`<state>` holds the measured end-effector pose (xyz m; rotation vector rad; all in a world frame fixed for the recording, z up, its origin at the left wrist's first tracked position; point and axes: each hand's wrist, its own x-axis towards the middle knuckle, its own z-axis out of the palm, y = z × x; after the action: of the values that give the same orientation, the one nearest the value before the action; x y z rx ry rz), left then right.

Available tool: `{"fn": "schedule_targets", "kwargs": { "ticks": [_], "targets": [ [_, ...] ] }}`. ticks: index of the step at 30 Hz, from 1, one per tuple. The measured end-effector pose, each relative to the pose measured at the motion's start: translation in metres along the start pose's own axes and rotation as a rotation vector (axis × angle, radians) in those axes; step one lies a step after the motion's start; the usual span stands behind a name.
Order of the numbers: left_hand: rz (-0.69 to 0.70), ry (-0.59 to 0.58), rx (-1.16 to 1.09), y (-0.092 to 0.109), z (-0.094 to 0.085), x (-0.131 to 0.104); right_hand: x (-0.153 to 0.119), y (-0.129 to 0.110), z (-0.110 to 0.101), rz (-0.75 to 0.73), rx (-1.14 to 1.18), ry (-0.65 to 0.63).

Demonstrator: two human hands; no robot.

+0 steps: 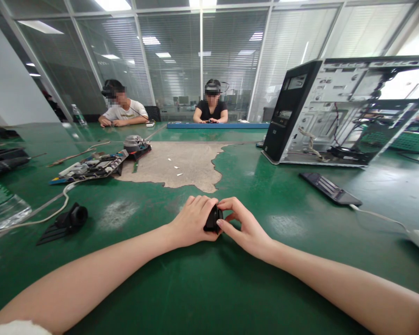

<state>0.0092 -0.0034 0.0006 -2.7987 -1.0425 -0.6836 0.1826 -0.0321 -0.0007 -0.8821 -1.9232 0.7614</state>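
Note:
Between my two hands, low over the green table, is a small black object (212, 219) with a glossy, block-like side; its exact kind I cannot make out. My left hand (195, 219) wraps round it from the left, back of the hand upward, hiding much of it. From the right, my right hand (242, 225) pinches its edge, with the thumb in front and the fingers bent over the top. Farther left lies a black plastic part (68, 221) with a round opening and thin slats.
A circuit board (94, 166) and a cooler (136, 143) lie at the left, near a bottle (3, 204) and a white cable (52, 211). An open computer case (295, 111) stands at the right, behind a dark flat panel (330, 188). Two people (211, 109) sit across the table.

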Motion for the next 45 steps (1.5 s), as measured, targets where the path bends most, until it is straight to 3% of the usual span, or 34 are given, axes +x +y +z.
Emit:
{"fn": "schedule_targets", "kwargs": {
  "ticks": [6,12,20,28,31,36,45],
  "targets": [
    [0.002,0.002,-0.008,0.0017,-0.0006,0.0007,0.0025,0.0007,-0.0004,0.063,0.042,0.019],
    [-0.011,-0.021,0.017,0.0015,-0.0013,0.0006,0.0026,0.0025,0.0000,0.199,0.146,-0.077],
    [-0.005,-0.011,0.008,0.0011,-0.0015,0.0003,-0.0001,0.0027,0.0013,0.008,0.040,0.012],
    [-0.023,-0.012,0.022,-0.0017,-0.0008,0.0002,0.0036,0.0080,0.0011,0.167,0.183,-0.085],
    [-0.024,-0.014,0.013,-0.0027,-0.0011,0.0002,0.0027,0.0087,0.0013,0.135,0.192,-0.101],
    [-0.030,-0.008,0.010,-0.0016,-0.0016,0.0012,0.0010,0.0067,0.0010,0.022,0.097,-0.019],
    [-0.027,-0.004,0.021,-0.0019,-0.0014,0.0005,0.0027,0.0096,0.0018,0.151,0.184,-0.076]
  ]
}}
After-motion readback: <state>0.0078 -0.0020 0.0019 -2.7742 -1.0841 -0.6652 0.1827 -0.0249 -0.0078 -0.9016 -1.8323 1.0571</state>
